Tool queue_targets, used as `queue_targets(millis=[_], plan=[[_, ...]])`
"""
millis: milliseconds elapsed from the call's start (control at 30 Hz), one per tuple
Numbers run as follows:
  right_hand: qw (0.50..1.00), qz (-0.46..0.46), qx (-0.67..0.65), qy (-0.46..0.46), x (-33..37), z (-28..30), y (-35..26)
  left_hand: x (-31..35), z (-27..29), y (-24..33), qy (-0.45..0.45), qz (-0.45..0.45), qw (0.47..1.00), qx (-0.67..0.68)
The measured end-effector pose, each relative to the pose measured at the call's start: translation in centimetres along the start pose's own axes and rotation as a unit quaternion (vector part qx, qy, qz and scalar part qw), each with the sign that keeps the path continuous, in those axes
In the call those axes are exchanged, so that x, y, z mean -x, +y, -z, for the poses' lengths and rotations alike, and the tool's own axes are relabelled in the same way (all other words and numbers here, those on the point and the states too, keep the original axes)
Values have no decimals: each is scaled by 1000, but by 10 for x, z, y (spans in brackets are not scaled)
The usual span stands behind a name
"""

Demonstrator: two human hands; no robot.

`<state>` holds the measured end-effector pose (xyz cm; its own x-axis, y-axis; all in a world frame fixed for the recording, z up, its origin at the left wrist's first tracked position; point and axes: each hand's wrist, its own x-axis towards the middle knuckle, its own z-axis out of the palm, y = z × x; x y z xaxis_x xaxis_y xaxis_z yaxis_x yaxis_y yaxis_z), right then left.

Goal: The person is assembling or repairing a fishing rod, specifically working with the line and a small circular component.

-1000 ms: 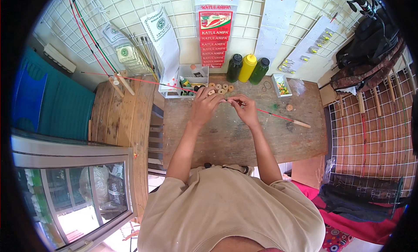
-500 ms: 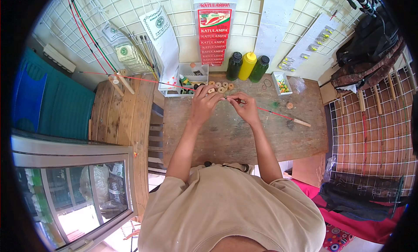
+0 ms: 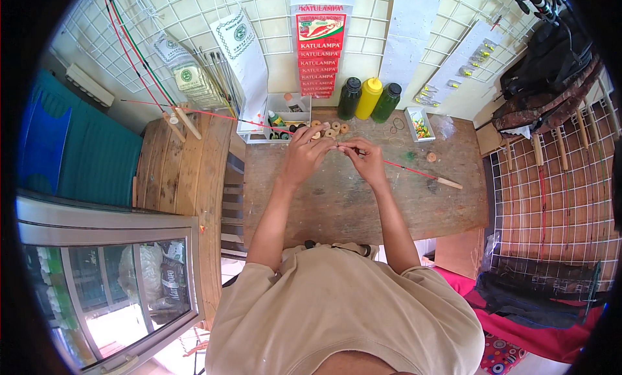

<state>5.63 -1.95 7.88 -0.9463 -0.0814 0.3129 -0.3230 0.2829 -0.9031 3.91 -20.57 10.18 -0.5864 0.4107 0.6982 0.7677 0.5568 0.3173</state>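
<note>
A slim red fishing rod [image 3: 414,169] crosses the table at a slant, its thin end reaching out past the left edge and its pale wooden handle [image 3: 449,183] lying at the right. Near the rod's middle, my left hand [image 3: 304,156] is closed around it with bent fingers. Close beside it, my right hand [image 3: 367,160] pinches at the same stretch of rod with thumb and forefinger. The fingertips almost meet, and any small part between them is too small to make out. Several round wooden discs with holes [image 3: 334,130] lie just beyond my left hand.
A white compartment box [image 3: 288,103] with small bottles stands behind my left hand. Two dark bottles and a yellow squeeze bottle [image 3: 369,99] stand by the wall. At the right are a small tray of colourful bits [image 3: 421,125] and a single disc [image 3: 431,157]. More rods [image 3: 184,122] lean at left.
Both hands stay at nearly the same place on the rod. The left fingers have shifted slightly, and the rod's thin end sits a touch further right and lower.
</note>
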Motion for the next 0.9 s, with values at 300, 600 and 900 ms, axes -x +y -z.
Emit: queue_targets(millis=[300, 600, 900], plan=[[1000, 7, 6, 7, 3, 3, -11, -9, 11, 8, 29, -41, 997, -63], [997, 32, 10, 66, 6, 7, -34, 4, 4, 13, 301, 35, 936, -176], [994, 59, 14, 88, 7, 13, -50, -8, 1, 36, 268, 238, 872, 332]])
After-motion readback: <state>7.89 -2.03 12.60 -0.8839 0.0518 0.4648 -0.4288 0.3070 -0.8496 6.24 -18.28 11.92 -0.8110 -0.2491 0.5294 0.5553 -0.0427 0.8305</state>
